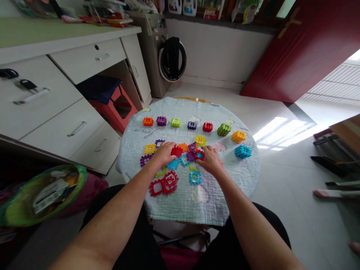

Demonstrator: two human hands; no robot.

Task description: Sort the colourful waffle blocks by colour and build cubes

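- The left hand (164, 153) pinches a red toothed tile (177, 151) between thumb and fingers, mid-desk.
- The right hand (211, 158) pinches a red-framed tile (200, 155) with its fingers, just right of a purple tile (191, 156).
- Two red window tiles (163, 183) lie near left on the cloth-covered desk (197, 210).
- A red tile stack (207, 127) stands on the far side.

Bright glare on the floor (281, 137)

Smooth plastic tiles (177, 151) on a matt, crinkled cloth (180, 208)
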